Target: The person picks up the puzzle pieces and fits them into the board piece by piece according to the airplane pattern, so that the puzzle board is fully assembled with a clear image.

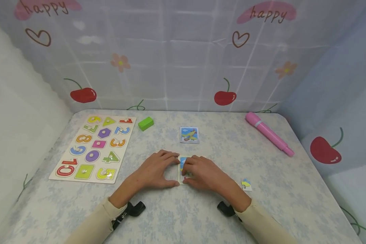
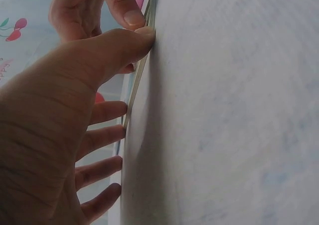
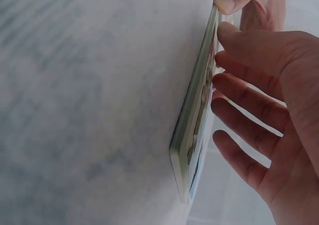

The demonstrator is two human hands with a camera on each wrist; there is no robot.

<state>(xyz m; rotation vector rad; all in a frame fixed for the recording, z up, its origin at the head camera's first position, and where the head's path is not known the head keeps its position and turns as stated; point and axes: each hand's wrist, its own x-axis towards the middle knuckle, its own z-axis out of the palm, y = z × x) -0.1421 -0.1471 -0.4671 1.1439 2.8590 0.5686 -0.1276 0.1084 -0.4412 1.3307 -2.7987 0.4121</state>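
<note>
Head view: puzzle board (image 1: 180, 174) lies on tabletop (image 1: 170, 217). Left grip (image 1: 156, 171) spread wide along its near edge; right grip (image 1: 203, 173) relaxed, fingertips at its face. Lopsided pressing could skid or tip the board.

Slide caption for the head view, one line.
Left hand and right hand at a small picture puzzle, one loose piece lying to the right.

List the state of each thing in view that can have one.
Picture puzzle: partly covered, completeness unclear
Left hand: touching puzzle's left edge
Right hand: over puzzle
Loose piece: apart from puzzle
Picture card: face up
Number board: slots filled
Green block: lying flat
Pink marker: lying on its side
</note>
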